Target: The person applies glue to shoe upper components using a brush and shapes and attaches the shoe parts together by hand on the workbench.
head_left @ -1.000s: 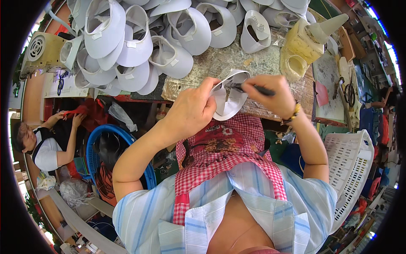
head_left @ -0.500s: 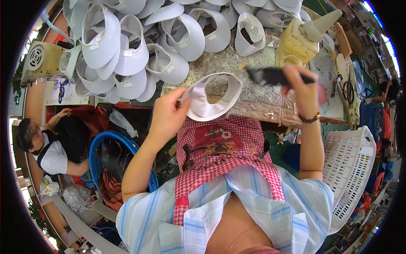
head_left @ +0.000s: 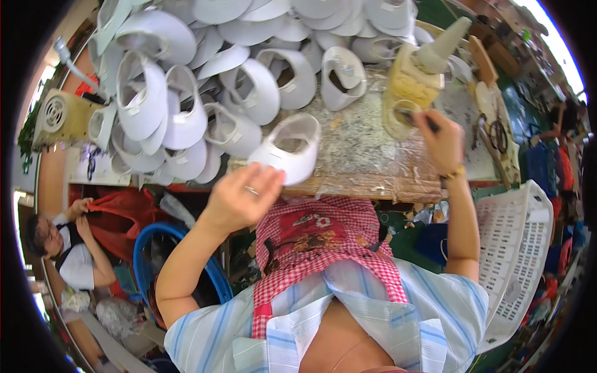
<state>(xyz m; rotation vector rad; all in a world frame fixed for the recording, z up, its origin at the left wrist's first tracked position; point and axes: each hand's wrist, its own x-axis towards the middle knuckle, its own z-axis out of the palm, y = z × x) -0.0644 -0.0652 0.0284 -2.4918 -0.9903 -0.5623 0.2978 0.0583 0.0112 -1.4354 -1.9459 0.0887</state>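
Observation:
My left hand (head_left: pixel 245 194) holds a white shoe upper (head_left: pixel 292 149) near the table's front edge, its fingers over the closed front part and its thumb out of sight. The upper's opening faces away from me. In my right hand (head_left: pixel 443 142) is a dark-handled brush (head_left: pixel 431 123), with its tip inside a small yellowish cup (head_left: pixel 390 129). The bristles are hidden in there. That cup adjoins a yellow glue bottle (head_left: pixel 415 78) with a pale cone nozzle. A single white upper (head_left: pixel 343 78) stands left of the bottle.
Many white uppers (head_left: pixel 186 124) are heaped across the back and left of the worktable (head_left: pixel 354 146). Scissors (head_left: pixel 497 133) lie at the right. A white plastic basket (head_left: pixel 513 267) stands right of me, a blue basket (head_left: pixel 140 248) at left. A co-worker (head_left: pixel 74 248) sits farther left.
My right hand has brought the brush to the cup, its tip now inside. My left hand has lowered the upper toward the table edge and turned it, now gripping its front part.

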